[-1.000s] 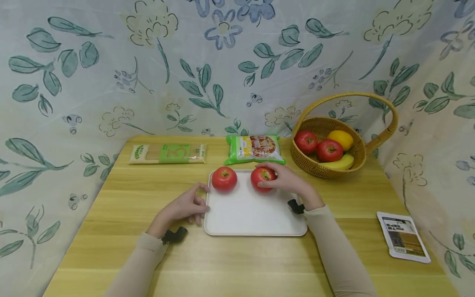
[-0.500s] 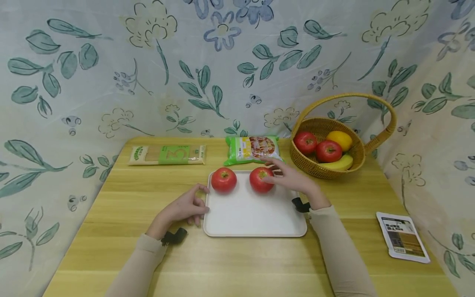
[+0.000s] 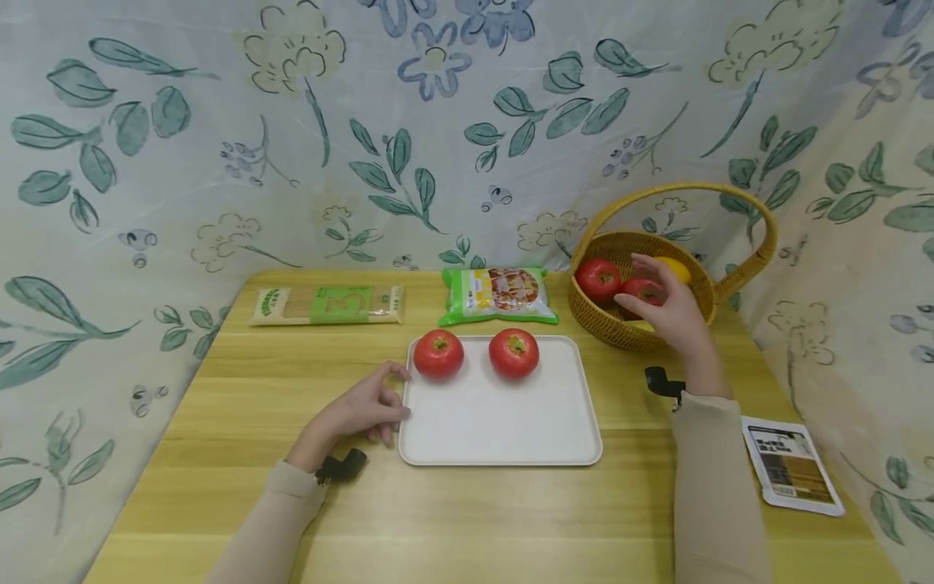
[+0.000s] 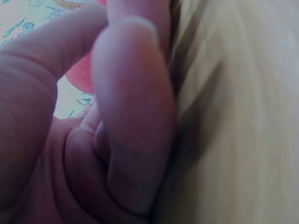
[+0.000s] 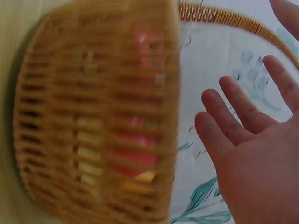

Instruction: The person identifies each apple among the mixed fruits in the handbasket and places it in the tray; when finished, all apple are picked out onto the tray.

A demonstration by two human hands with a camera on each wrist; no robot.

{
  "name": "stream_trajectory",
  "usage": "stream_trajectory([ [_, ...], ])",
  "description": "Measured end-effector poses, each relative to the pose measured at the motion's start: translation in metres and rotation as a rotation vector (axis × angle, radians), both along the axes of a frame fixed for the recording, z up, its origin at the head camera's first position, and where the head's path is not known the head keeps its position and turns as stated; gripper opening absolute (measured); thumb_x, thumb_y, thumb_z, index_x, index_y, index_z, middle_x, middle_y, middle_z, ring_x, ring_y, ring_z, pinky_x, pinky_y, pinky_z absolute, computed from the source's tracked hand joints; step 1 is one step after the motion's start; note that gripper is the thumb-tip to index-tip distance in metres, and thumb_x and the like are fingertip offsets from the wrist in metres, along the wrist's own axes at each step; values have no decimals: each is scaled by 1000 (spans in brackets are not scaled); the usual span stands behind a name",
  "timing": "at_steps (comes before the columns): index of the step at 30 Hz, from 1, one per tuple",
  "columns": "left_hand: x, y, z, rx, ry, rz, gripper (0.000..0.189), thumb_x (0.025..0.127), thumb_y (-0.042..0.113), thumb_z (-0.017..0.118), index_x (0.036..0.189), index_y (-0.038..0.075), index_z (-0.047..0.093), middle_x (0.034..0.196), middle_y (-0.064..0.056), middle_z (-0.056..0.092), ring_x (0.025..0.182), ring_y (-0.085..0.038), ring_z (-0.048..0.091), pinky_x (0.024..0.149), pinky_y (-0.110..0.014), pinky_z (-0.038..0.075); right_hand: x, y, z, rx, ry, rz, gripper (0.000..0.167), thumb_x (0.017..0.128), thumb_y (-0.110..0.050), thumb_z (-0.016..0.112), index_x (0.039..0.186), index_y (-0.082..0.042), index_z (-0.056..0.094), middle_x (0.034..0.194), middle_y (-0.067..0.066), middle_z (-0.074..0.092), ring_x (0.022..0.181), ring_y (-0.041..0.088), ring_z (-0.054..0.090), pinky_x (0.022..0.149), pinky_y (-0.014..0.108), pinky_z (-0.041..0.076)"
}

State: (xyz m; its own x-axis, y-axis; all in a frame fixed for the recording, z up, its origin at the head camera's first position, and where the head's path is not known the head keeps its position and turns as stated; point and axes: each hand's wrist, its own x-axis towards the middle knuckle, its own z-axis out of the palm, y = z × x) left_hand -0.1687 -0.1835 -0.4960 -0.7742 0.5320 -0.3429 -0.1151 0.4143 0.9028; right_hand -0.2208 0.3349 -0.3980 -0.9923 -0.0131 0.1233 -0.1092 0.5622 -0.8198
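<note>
Two red apples, a left one (image 3: 439, 354) and a right one (image 3: 514, 353), sit side by side along the far edge of the white tray (image 3: 503, 422). At the tray's left edge, my left hand (image 3: 365, 408) rests with loosely bent fingers, its fingertips at the rim. My right hand (image 3: 674, 312) hovers over the wicker basket (image 3: 609, 324), fingers spread and holding nothing. In the basket lie a red apple (image 3: 598, 281), a second apple (image 3: 636, 290) partly behind my fingers, a yellow-orange round fruit (image 3: 679, 270) and a mostly hidden banana (image 3: 642, 325). The right wrist view shows the fingers (image 5: 233, 126) beside the basket wall.
A noodle packet (image 3: 328, 305) lies at the back left of the wooden table (image 3: 467, 519). Next to it on the right is a green-edged snack bag (image 3: 503, 294). A flat white package (image 3: 794, 466) lies at the right. The basket's tall handle (image 3: 686, 186) arches above its opening.
My right hand has let go of the right apple on the tray and moved right and away from me, over the basket. My left hand has stayed at the tray edge.
</note>
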Motion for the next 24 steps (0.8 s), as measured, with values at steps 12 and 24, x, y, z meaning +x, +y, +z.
stream_trajectory([
  [12, 1, 0, 1, -2, -3, 5, 62, 96, 18, 75, 144, 12, 36, 74, -4, 68, 52, -15, 67, 46, -25, 50, -20, 38, -22, 92, -103, -98, 91, 98, -46, 74, 168, -15, 25, 173, 25, 24, 147, 51, 36, 116, 69, 38],
  [24, 1, 0, 0, 4, 15, 3, 61, 97, 16, 75, 144, 11, 36, 73, -5, 68, 52, -15, 67, 45, -25, 50, -38, 50, -29, 302, -138, -44, 87, 98, -40, 76, 163, -4, 32, 162, 39, 26, 144, 60, 31, 115, 76, 35],
])
